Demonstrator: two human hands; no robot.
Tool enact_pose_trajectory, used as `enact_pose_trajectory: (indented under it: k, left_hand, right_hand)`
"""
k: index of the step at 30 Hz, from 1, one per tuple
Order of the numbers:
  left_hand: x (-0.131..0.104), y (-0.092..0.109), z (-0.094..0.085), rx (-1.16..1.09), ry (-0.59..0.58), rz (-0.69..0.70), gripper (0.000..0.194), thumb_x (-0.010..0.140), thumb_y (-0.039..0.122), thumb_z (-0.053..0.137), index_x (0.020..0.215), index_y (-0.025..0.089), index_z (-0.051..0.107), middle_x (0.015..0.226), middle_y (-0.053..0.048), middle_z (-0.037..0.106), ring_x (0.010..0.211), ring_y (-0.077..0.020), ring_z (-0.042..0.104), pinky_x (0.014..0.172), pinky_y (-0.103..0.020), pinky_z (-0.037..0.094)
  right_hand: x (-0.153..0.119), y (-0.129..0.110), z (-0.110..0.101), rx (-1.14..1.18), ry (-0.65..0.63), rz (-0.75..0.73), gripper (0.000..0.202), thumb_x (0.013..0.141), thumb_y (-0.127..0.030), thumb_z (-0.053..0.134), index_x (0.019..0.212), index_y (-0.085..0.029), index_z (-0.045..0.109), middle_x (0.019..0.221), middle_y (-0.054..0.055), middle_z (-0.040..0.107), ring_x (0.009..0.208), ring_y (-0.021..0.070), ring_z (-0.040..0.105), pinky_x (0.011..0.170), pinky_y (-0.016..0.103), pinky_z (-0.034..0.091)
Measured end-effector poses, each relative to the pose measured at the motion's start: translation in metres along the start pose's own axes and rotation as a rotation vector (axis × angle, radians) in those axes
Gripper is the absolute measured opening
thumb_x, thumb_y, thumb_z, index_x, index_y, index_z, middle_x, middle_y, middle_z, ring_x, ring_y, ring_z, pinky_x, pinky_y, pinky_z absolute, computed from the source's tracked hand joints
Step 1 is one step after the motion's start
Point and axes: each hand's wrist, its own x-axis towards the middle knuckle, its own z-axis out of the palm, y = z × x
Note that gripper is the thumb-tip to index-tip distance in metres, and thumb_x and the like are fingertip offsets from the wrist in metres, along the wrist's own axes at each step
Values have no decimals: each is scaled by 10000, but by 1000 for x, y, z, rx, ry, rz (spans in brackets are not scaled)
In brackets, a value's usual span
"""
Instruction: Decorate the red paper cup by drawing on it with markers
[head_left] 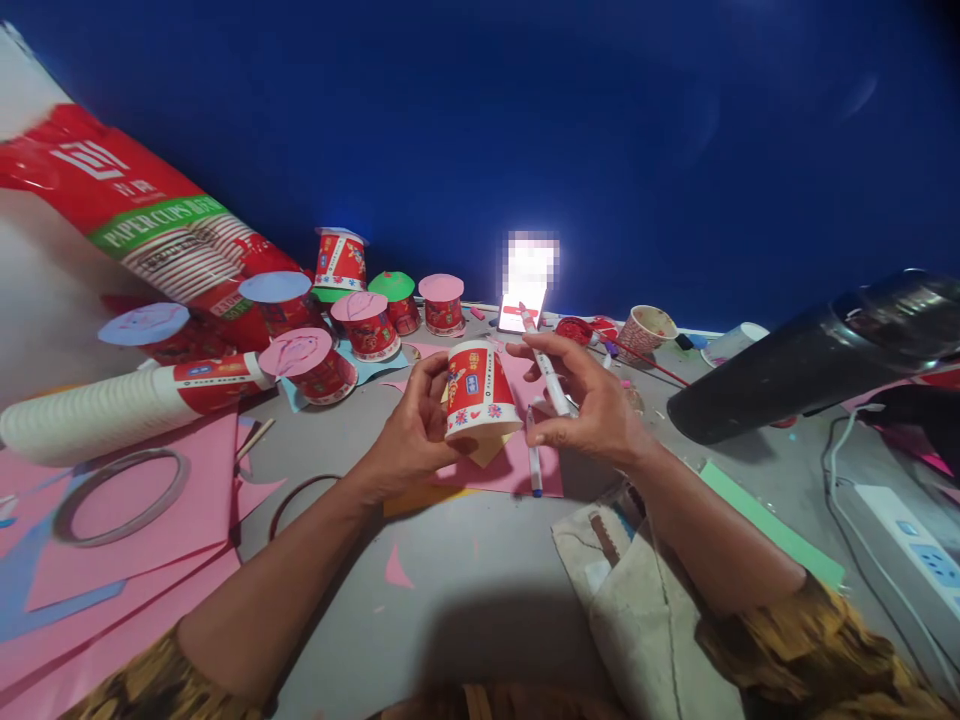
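You have the paper cup [477, 385] in your left hand [420, 425], your fingers and thumb pinching its left side, up off the table [352, 610] and over the pink sheet [546, 470] at mid-surface. The cup leans, its flowered band lowest.

Your right hand [592, 405] pinches a white marker [553, 385] with its red end upward; the thumb stands just beside the cup, apart from it. A blue-ended pen [535, 468] shows below that thumb; whether you touch it, I cannot tell.

As far as the work can be judged, a good part looks done. Toward the table's far edge, left of the lit phone [517, 315], stand at least seven cups topped with blue, pink or green paper discs, and lines are drawn on some, such as the nearest pink disc [298, 352]. Your own cup shows no coloured disc, so it looks unfinished. Toward the left edge lies a row of nested cups [97, 408] with no discs, above a roll of tape [180, 485] on pink paper, so cups and paper seem to remain. Whether all of them are to be used, you cannot tell from here.
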Motion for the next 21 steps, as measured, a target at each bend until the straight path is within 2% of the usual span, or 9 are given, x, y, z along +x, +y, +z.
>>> enact_pose_trajectory:
  k: [3,7,9,11,13,16,21]
  left_hand:
    - [-3,7,8,-31,-32,-54,902,667,252,984,1373,329,428,1527,-107,618,1363,-347,685,1033,-432,645]
    - [-2,2,7,8,-97,-62,945,676,232,963,1440,348,420,1590,-133,581,1455,-391,620,1084,-515,635]
    - [0,-3,1,59,-97,-17,1000,686,264,960,1510,365,401,1686,-144,475,1531,-405,543,1145,-558,597]
    - [1,-6,-7,141,-84,72,1077,668,299,974,1566,378,384,1777,-136,332,1626,-414,405,1234,-584,514]
    - [0,-6,-15,289,-105,92,1086,711,311,949,1621,381,360,1804,-135,284,1670,-423,305,1267,-628,461]
    - [-2,-2,-22,528,-135,89,1040,773,265,885,1662,360,355,1766,-144,369,1644,-439,354,1276,-672,426]
    - [-2,4,-24,724,-148,128,1019,763,172,798,1666,334,355,1671,-141,449,1547,-416,482,1198,-618,531]
  right_hand:
    - [1,2,1,-43,-72,-4,1036,617,-619,1017,1503,-291,592,1573,156,629,1384,381,633,934,446,613]
    - [1,7,1,-113,-85,-33,1038,652,-626,996,1532,-280,567,1568,166,622,1374,386,638,979,482,607]
    - [1,9,1,-202,-75,-77,1023,663,-609,997,1532,-282,568,1532,166,644,1352,390,639,1005,517,597]
    - [1,12,1,-315,-83,-129,1001,686,-552,1003,1545,-290,560,1484,162,672,1312,391,644,1035,552,583]
    - [1,15,3,-402,-117,-165,999,707,-480,1007,1569,-297,539,1451,158,690,1279,391,646,1056,575,572]
    - [0,17,5,-446,-169,-169,1027,708,-441,1013,1595,-298,513,1459,157,687,1297,401,632,1077,588,565]
    - [0,16,3,-361,-173,-183,1029,712,-510,1005,1593,-291,523,1524,165,656,1350,390,616,1059,571,586]
